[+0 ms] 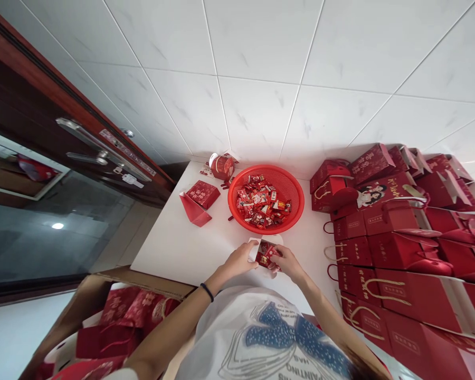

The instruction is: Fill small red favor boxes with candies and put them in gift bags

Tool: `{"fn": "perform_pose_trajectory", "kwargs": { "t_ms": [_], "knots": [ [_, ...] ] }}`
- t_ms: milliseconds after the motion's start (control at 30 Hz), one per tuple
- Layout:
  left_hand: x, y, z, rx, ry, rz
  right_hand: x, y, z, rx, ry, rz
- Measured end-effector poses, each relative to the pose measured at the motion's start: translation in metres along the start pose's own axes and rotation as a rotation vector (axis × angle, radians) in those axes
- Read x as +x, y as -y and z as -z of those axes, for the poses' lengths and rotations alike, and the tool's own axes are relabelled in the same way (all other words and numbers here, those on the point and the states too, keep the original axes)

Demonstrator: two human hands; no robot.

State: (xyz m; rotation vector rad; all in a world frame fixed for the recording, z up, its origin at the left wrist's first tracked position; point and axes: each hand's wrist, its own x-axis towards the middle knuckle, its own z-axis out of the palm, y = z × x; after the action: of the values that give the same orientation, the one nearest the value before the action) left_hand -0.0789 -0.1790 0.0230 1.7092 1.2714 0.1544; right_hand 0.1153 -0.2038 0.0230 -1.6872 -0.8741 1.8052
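Note:
Near the table's front edge, my left hand (240, 258) is closed round the side of a small gift box (254, 250) with a white inner flap raised. Red wrapped candies (264, 255) show inside its opening. At the box's right side, the fingers of my right hand (288, 263) are bent round a red wrapped candy (272, 253); the fingertips are partly hidden. Just beyond both hands stands a red plastic basket (237, 178), with many small wrapped candies (263, 203) heaped in it.
A red box with a raised lid (201, 198) stands on the white table (162, 237) at left. A red round container (222, 168) is by the wall. Rows of red gift bags (383, 253) fill the right side. An open carton (150, 281) of red bags sits lower left, near a door (114, 153).

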Motion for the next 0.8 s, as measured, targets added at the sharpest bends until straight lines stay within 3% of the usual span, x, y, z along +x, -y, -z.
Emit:
{"fn": "perform_pose_trajectory", "kwargs": {
  "t_ms": [100,200,333,533,800],
  "knots": [
    [-0.001,-0.004,0.002,0.026,0.014,0.011,0.010,0.005,-0.009,-0.324,-0.033,0.036],
    [-0.002,-0.006,0.003,0.044,0.032,0.027,0.019,0.005,-0.013,-0.479,-0.070,0.018],
    [-0.002,-0.003,0.001,0.039,0.030,0.000,0.021,0.003,-0.009,-0.550,-0.045,-0.023],
    [0.001,0.003,-0.005,-0.002,0.016,-0.023,0.022,0.010,-0.007,-0.609,-0.082,0.045],
    [0.000,0.003,-0.007,0.017,0.027,-0.002,0.022,0.002,0.001,-0.538,-0.077,0.097]
  ]
}}
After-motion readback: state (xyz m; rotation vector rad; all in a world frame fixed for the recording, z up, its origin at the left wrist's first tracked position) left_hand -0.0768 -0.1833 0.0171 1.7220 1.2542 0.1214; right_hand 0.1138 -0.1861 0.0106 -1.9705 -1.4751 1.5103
